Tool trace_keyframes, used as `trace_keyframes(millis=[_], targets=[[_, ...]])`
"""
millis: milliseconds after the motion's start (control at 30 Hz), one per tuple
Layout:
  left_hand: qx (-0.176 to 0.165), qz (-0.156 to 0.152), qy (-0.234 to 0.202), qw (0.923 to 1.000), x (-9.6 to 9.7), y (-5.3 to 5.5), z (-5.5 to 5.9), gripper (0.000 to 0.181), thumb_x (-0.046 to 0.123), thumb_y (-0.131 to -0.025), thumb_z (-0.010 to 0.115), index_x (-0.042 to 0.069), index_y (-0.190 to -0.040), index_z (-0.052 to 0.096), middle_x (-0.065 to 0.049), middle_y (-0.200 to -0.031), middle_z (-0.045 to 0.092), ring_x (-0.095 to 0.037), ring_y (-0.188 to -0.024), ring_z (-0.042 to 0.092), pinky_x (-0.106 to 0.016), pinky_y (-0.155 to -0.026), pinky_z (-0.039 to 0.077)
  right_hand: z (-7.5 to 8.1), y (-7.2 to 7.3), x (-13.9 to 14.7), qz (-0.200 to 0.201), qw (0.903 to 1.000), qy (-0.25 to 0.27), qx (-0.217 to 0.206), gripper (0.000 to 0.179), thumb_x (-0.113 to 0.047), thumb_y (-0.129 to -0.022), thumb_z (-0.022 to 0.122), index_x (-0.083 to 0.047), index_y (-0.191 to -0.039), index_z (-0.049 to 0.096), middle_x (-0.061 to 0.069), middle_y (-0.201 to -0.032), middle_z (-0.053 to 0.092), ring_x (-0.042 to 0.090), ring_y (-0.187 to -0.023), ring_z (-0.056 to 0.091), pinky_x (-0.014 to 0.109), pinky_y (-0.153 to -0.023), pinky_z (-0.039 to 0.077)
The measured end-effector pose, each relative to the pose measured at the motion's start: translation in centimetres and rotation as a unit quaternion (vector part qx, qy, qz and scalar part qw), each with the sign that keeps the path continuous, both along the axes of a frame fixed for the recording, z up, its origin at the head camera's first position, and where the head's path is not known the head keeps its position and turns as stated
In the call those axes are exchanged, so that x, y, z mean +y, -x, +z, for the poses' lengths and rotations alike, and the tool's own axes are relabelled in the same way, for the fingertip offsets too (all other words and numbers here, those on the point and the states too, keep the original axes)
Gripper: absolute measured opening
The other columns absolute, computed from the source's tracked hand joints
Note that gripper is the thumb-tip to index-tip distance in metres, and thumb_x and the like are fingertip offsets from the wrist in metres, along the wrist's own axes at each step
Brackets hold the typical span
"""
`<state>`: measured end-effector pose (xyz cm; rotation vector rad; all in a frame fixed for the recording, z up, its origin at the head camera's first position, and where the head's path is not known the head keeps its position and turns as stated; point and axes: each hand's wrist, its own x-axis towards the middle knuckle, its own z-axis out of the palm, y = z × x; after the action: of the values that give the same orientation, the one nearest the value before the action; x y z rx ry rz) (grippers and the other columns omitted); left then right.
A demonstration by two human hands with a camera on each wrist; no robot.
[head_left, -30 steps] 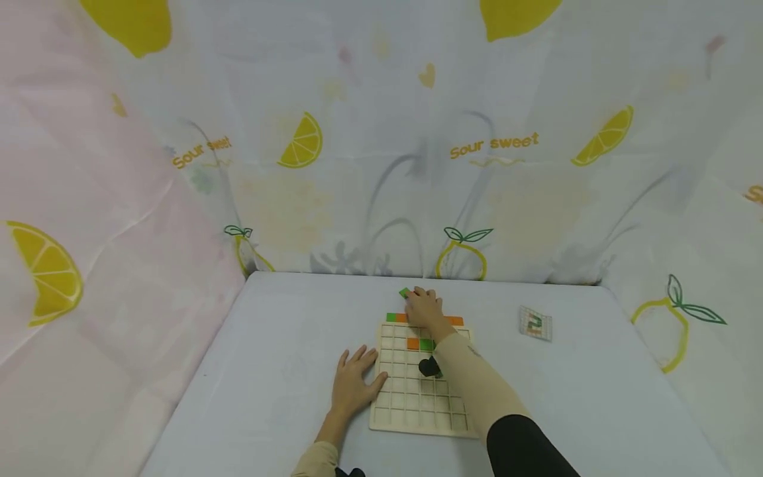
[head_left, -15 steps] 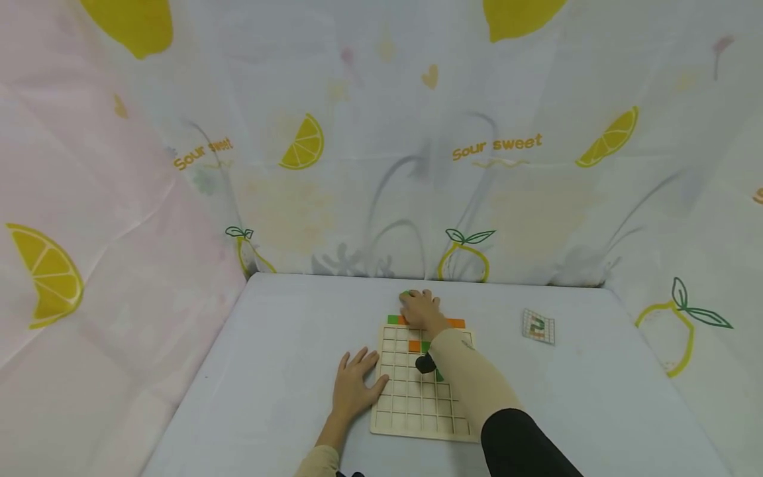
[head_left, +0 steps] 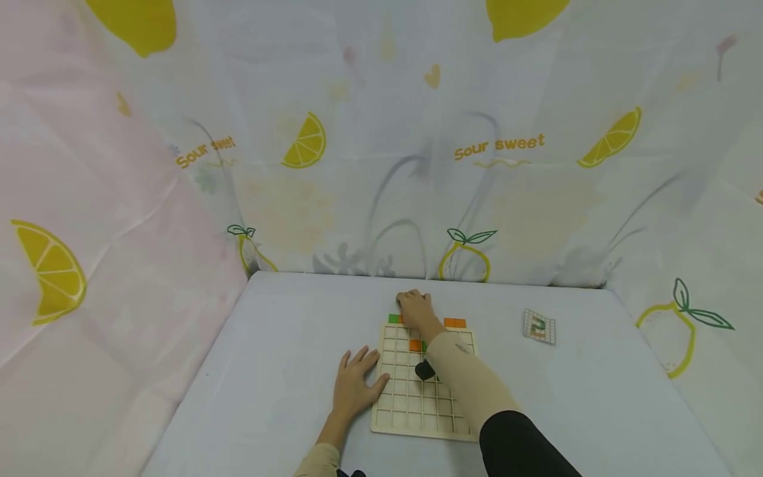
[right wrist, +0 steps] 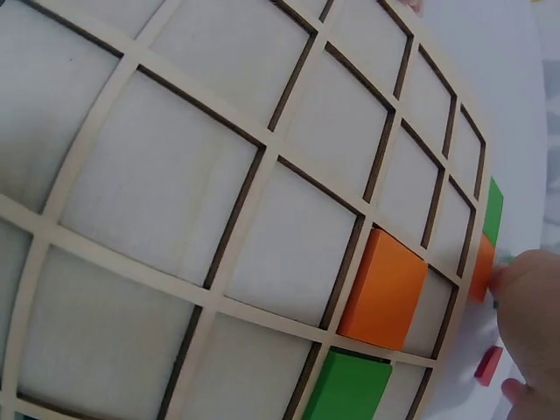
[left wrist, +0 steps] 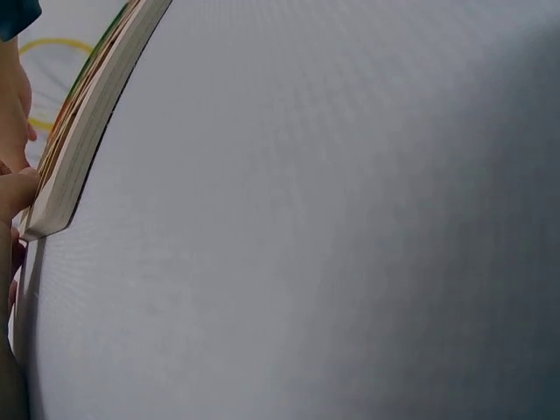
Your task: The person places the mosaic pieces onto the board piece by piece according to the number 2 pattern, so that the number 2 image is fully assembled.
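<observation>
Over on the left, the person's left hand was resting on the white table, fingers straight and spread, thumb touching the left edge of the wooden grid board. No grip there; I'd guess it was just steadying things. The board sat around the middle, nearer side toward the person, with a loose green tile just past its far left corner.

Looked pretty early to me: one orange tile sat in a cell toward the far side, a seated green tile right beside it, and loads of cells were bare. The right sleeve hid some, so don't trust my count. The right hand was down beyond the far edge, fingers bent, but I couldn't tell if they pinched anything. Right of it, some loose orange tiles lay unplaced, and well off to the right was a small printed card.
</observation>
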<state>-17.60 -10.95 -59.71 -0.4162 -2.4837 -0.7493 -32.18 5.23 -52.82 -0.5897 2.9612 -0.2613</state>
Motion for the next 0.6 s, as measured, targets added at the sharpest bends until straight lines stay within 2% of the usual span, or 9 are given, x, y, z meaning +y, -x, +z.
trace_keyframes(millis=[167,267,333,433,500,600], targets=[[-0.005,0.001,0.003,1.0000,0.1,0.0,-0.2,0.046,0.032,-0.073,0.073,0.003,-0.108,0.070,-0.009,-0.109,0.069,-0.030,-0.110,0.060,-0.057,-0.100,0.036,-0.1,-0.7,0.3,0.003,0.9991,-0.019,0.039,0.031,-0.010,-0.090,0.062,-0.011,-0.121,0.061,0.008,-0.121,0.060,0.029,-0.112,0.050,0.048,-0.093,0.043],[-0.006,0.002,0.003,1.0000,0.1,0.0,-0.2,0.046,0.032,-0.073,0.073,0.003,-0.109,0.069,-0.009,-0.109,0.069,-0.030,-0.110,0.060,-0.057,-0.100,0.037,-0.9,-0.6,0.9,0.008,0.9963,-0.015,0.084,0.020,-0.014,-0.090,0.062,-0.009,-0.109,0.066,0.007,-0.106,0.064,0.027,-0.099,0.055,0.042,-0.086,0.047],[-0.006,0.002,0.004,1.0000,0.0,0.0,-0.1,0.046,0.032,-0.073,0.073,0.004,-0.109,0.069,-0.009,-0.109,0.069,-0.030,-0.110,0.060,-0.057,-0.100,0.037,-1.3,-0.4,1.4,0.003,0.9949,0.018,0.099,0.012,-0.016,-0.088,0.064,-0.007,-0.096,0.067,0.006,-0.089,0.065,0.022,-0.080,0.056,0.032,-0.070,0.049],[-0.007,0.002,0.006,1.0000,0.0,0.0,0.0,0.046,0.032,-0.074,0.073,0.004,-0.109,0.069,-0.009,-0.109,0.069,-0.030,-0.111,0.060,-0.057,-0.100,0.037,-1.7,0.0,2.2,-0.002,0.9904,0.093,0.102,0.009,-0.012,-0.083,0.066,-0.003,-0.082,0.064,0.007,-0.071,0.060,0.017,-0.061,0.047,0.026,-0.052,0.040],[-0.007,0.003,0.005,1.0000,0.0,0.0,0.1,0.046,0.032,-0.073,0.073,0.004,-0.109,0.069,-0.009,-0.109,0.069,-0.030,-0.111,0.060,-0.057,-0.100,0.037,-1.4,-0.3,2.6,-0.016,0.9858,0.142,0.088,0.010,-0.010,-0.081,0.066,0.000,-0.083,0.066,0.009,-0.071,0.060,0.017,-0.060,0.045,0.025,-0.050,0.036],[-0.006,0.002,0.003,1.0000,0.0,0.0,0.2,0.045,0.032,-0.073,0.073,0.003,-0.108,0.070,-0.009,-0.109,0.069,-0.030,-0.111,0.060,-0.057,-0.101,0.036,-1.3,-1.0,3.3,-0.027,0.9721,0.217,0.084,0.020,-0.009,-0.081,0.065,0.006,-0.095,0.068,0.017,-0.084,0.065,0.024,-0.070,0.057,0.032,-0.060,0.049]])
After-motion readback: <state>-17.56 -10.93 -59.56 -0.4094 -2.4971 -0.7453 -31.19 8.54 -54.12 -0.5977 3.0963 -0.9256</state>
